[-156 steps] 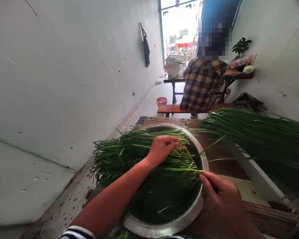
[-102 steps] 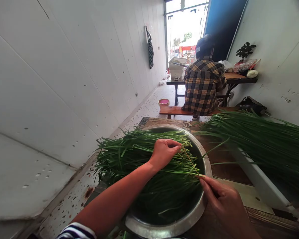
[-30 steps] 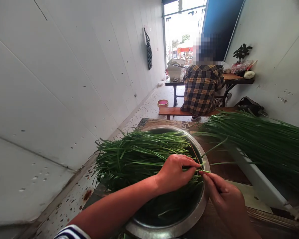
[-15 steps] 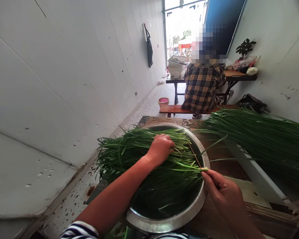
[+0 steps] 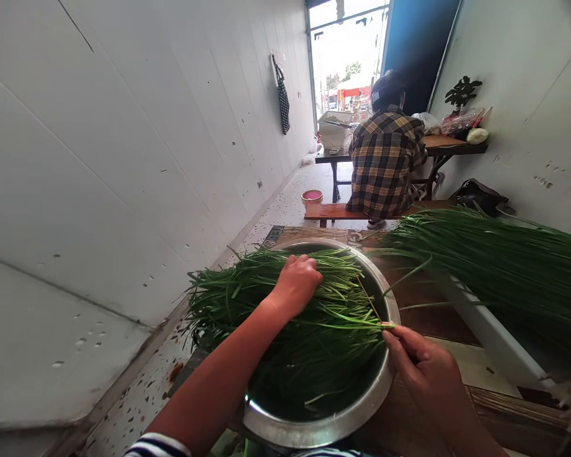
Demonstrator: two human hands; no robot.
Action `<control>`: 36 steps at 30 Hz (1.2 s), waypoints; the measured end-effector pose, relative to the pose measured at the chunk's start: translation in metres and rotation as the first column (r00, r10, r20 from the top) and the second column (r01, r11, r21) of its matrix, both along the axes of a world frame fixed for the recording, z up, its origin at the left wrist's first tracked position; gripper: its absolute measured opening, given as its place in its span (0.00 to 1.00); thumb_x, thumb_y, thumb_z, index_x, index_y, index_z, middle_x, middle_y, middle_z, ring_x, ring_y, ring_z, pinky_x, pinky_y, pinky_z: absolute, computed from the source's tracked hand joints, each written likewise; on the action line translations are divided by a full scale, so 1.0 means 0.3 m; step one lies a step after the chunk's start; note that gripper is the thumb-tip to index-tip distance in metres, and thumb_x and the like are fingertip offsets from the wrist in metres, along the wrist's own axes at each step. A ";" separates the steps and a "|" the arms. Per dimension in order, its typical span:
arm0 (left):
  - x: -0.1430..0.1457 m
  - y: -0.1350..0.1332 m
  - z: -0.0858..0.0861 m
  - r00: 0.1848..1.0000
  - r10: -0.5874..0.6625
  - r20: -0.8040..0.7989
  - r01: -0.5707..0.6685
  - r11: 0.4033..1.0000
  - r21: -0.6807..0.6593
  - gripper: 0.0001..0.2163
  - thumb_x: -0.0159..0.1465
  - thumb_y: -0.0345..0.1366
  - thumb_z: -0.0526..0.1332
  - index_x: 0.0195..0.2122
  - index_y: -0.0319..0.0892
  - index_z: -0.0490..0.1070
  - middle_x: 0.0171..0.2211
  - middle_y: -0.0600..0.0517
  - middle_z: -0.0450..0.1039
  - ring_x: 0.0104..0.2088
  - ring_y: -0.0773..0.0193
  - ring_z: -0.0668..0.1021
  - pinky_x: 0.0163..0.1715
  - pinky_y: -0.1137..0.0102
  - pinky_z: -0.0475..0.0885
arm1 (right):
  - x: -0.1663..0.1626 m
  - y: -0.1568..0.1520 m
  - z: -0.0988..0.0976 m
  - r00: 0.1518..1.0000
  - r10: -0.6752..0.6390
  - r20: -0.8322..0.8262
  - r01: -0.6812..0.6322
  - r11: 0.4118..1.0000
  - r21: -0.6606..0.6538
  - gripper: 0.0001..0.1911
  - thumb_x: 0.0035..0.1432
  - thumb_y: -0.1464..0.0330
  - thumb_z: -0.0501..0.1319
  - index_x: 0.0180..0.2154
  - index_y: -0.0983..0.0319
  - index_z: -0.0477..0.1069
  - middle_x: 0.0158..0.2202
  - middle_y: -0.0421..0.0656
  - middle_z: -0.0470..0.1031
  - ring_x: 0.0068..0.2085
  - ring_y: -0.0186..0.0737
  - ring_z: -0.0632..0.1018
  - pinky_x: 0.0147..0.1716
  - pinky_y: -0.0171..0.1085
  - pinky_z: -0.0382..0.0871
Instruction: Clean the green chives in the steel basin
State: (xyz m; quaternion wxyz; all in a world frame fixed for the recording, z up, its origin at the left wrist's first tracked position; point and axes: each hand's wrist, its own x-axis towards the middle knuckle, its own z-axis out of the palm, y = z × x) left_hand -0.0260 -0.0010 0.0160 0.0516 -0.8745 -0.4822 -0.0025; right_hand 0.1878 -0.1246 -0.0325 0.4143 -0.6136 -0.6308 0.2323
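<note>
Left hand (image 5: 297, 280): on green stalks (image 5: 250, 279); cannot tell fingers' grip
Right hand (image 5: 423, 362): fingers clamped on stalk ends (image 5: 389, 325)
Metal bowl (image 5: 314, 434): beneath stalks

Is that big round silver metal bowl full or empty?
Quite full: long thin green stalks lie heaped in the bowl, their leafy ends hanging out past its left rim.

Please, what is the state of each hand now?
Left hand: curled over the green stalks in the metal bowl; its grip cannot be told.
Right hand: closed, holding a few stalk ends.
</note>
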 end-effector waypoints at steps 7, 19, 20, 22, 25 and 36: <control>0.001 0.015 0.009 1.000 -0.009 -0.009 0.009 0.999 -0.044 0.11 0.61 0.35 0.56 0.29 0.40 0.77 0.34 0.46 0.73 0.38 0.58 0.72 0.40 0.65 0.64 | -0.001 0.009 -0.008 1.000 0.001 -0.005 -0.001 1.000 0.002 0.17 0.57 0.58 0.55 0.38 0.61 0.76 0.34 0.43 0.81 0.31 0.38 0.80 0.29 0.31 0.73; 0.012 -0.006 -0.001 0.953 -0.111 0.283 0.135 0.989 -0.066 0.08 0.59 0.30 0.56 0.29 0.39 0.74 0.34 0.47 0.73 0.39 0.62 0.73 0.44 0.67 0.66 | -0.010 -0.004 0.014 1.000 -0.004 0.003 0.004 0.999 0.043 0.15 0.56 0.59 0.56 0.36 0.59 0.77 0.32 0.42 0.81 0.29 0.39 0.80 0.27 0.32 0.74; 0.018 -0.012 -0.001 0.926 -0.111 0.362 0.142 0.988 -0.061 0.07 0.59 0.30 0.56 0.29 0.39 0.74 0.34 0.47 0.73 0.38 0.63 0.73 0.43 0.68 0.67 | -0.013 -0.006 0.015 1.000 0.001 -0.002 -0.001 0.999 0.047 0.15 0.56 0.59 0.56 0.36 0.59 0.77 0.32 0.42 0.81 0.29 0.39 0.81 0.27 0.32 0.74; 0.028 -0.023 -0.005 0.851 -0.063 0.521 0.121 0.990 -0.079 0.06 0.59 0.30 0.56 0.30 0.39 0.72 0.32 0.49 0.73 0.34 0.65 0.74 0.38 0.70 0.68 | -0.018 -0.008 0.015 1.000 0.005 -0.007 -0.004 0.999 0.053 0.15 0.56 0.59 0.56 0.36 0.59 0.77 0.32 0.42 0.81 0.29 0.39 0.81 0.27 0.32 0.74; 0.041 -0.033 -0.012 0.710 0.077 0.700 0.092 0.975 -0.201 0.08 0.58 0.30 0.57 0.37 0.39 0.72 0.29 0.51 0.74 0.28 0.68 0.73 0.31 0.73 0.69 | -0.020 -0.010 0.010 1.000 -0.015 0.001 0.015 0.998 0.054 0.15 0.56 0.59 0.56 0.36 0.60 0.77 0.32 0.43 0.81 0.30 0.39 0.81 0.28 0.32 0.75; 0.085 -0.064 -0.004 0.402 0.258 0.879 0.107 0.940 -0.325 0.08 0.56 0.37 0.62 0.34 0.41 0.79 0.33 0.50 0.79 0.33 0.64 0.78 0.35 0.71 0.71 | -0.025 -0.018 0.006 1.000 -0.004 0.000 0.004 0.998 0.059 0.14 0.56 0.59 0.56 0.36 0.58 0.77 0.35 0.43 0.81 0.33 0.42 0.81 0.31 0.34 0.76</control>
